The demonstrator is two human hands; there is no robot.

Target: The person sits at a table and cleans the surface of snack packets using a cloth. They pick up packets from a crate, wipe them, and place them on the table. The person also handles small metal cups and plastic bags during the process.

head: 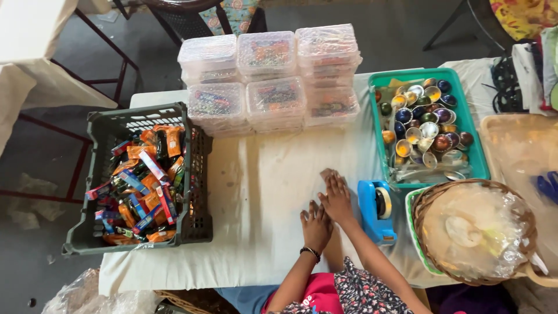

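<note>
Seen from above, our left hand (315,225) and right hand (336,196) lie flat, fingers spread and holding nothing, on the white cloth of the table (261,174). The two hands touch, the right a little farther from us than the left. A dark band sits at the left wrist.

Just beside our right hand stands a blue tape dispenser (376,210), its roll upright in the cradle, close to the hand though we cannot tell whether they touch. Beyond it, toward the far right, a teal tray (472,145) holds a heap of small foil capsules (423,125) in gold, purple, blue and silver. Nearer us on that side, a wicker basket (478,231) carries crumpled clear plastic and rests on a green-edged plate. A pale tray (517,151) lies at the right edge.

Well to the left of our hands, a dark grey plastic crate (197,192) hangs over the table's edge, filled with small wrapped packets (142,186) in orange, red and blue. Along the far side of the table, stacks of clear lidded boxes (270,78) stand in two rows of three, coloured contents showing dimly through the lids.

Below the hands, our flowered sleeve and pink clothing enter the bottom of the frame.
</note>
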